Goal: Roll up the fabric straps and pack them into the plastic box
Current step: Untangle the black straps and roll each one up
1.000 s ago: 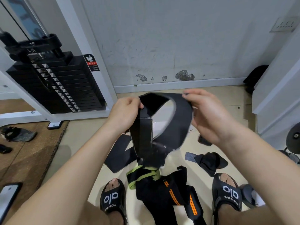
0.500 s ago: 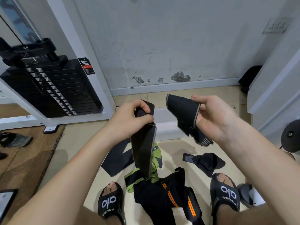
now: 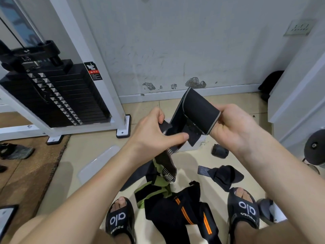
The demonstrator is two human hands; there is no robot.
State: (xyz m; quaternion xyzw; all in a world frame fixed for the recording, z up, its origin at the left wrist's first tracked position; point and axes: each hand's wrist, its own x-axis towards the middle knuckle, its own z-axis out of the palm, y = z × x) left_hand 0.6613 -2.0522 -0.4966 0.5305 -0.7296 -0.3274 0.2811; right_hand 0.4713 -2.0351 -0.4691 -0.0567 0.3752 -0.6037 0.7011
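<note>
My hands have come back together after drawing apart half a second ago. My right hand [image 3: 233,131] has turned the wide end of the black strap [image 3: 198,111] up and over, so it now curls toward the wall instead of hanging beside my palm. My left hand [image 3: 154,136] has dropped a little and shifted its hold, thumb now pressing the narrower part against my fingers, and the tail hangs shorter above the pile of straps [image 3: 175,205] on the floor.

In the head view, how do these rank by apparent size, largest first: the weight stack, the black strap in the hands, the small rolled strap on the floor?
1. weight stack
2. black strap, though it looks bigger from being nearer the camera
3. rolled strap
</note>
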